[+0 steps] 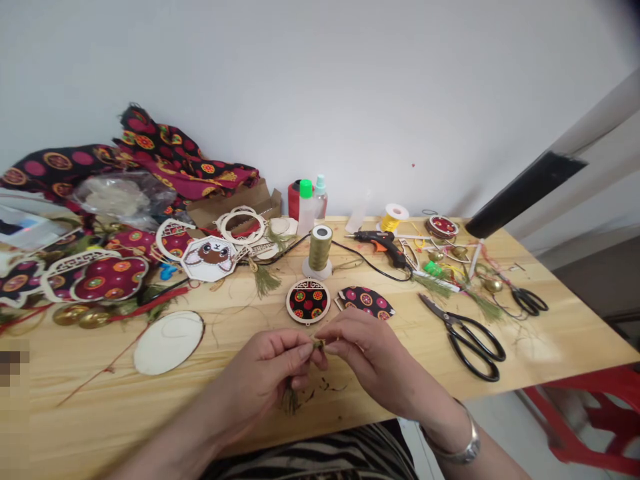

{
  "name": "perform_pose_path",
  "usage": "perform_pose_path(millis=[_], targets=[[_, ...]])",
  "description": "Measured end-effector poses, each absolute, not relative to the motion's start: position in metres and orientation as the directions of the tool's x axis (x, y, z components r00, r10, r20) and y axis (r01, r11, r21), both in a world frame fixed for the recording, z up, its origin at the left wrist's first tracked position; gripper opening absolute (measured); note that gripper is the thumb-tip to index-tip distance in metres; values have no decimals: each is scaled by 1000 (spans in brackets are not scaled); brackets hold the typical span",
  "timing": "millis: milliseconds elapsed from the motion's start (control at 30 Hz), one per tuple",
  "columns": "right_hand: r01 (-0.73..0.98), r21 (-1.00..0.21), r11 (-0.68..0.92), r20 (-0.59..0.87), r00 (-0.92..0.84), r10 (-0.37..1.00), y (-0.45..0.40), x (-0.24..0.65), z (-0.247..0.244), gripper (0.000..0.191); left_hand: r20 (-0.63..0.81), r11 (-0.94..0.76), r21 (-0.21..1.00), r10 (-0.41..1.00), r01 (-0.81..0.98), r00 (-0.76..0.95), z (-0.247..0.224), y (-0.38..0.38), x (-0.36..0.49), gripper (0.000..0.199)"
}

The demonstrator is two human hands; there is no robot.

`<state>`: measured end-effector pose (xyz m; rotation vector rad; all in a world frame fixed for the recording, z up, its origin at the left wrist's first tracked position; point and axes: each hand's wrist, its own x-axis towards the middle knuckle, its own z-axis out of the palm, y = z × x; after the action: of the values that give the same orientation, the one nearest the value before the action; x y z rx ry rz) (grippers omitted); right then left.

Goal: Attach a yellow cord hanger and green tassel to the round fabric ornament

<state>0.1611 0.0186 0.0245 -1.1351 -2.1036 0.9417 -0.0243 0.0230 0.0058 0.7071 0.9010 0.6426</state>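
Near the table's front edge, my left hand (277, 367) is closed around an olive-green tassel (290, 402), whose frayed threads hang out below the fingers. My right hand (363, 350) meets it from the right, thumb and finger pinched at the tassel's top end; fingertips hide most of that end. Just beyond the hands lies a round wooden-framed ornament (309, 303) with patterned cloth inside. A leaf-shaped patterned cloth piece (367, 302) rests beside it. Behind stands a spool of olive thread (320, 250).
Black-handled scissors (473, 337) lie to the right, with smaller scissors (530, 300) farther off. A glue gun (383, 245) and its cord lie at the back. An oval white disc (170, 342), an alpaca-face piece (209, 259) and heaped patterned fabric (170, 150) are leftward.
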Motion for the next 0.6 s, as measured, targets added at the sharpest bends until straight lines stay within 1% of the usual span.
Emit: perform_pose_path(millis=[300,433,600], targets=[[527,-720,453,175,-493,852,17,158,22,18,-447,562,818,752,-118,484,0,21,-28,16],[569,-651,503,201,-510,837,16,156,24,15,-450,556,825,753,-99,481,-1,20,-28,17],[635,-537,555,255,-504,825,13,153,23,9,-453,553,829,750,-81,481,-2,18,-29,22]])
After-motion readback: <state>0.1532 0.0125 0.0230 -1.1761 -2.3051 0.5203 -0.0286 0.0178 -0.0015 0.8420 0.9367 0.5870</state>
